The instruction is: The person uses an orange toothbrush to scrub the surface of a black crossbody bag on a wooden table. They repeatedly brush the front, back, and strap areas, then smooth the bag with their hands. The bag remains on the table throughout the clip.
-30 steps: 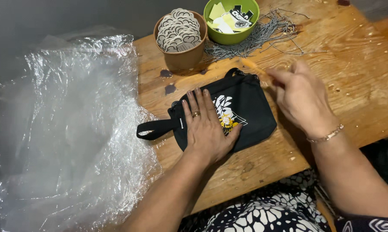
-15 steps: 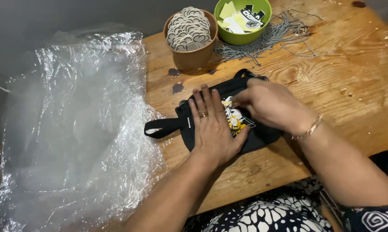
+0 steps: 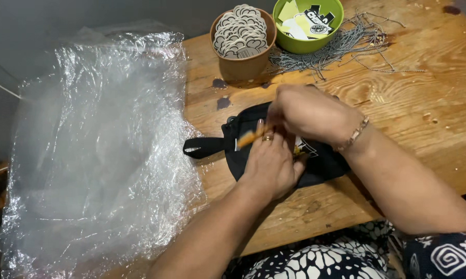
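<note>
Black pouch (image 3: 323, 160) pinned under both hands, left hand (image 3: 271, 163) and right hand (image 3: 310, 113)

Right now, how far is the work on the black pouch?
Done: the black pouch lies flat on the wooden table. In hand: the left hand presses it down while the right hand works at its top edge beside a small orange piece. Left: the clear plastic bags lie unused.

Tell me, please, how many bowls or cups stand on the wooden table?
2. A brown cup of pale round tags stands at the table's far edge; a green bowl of paper labels stands just right of it.
</note>
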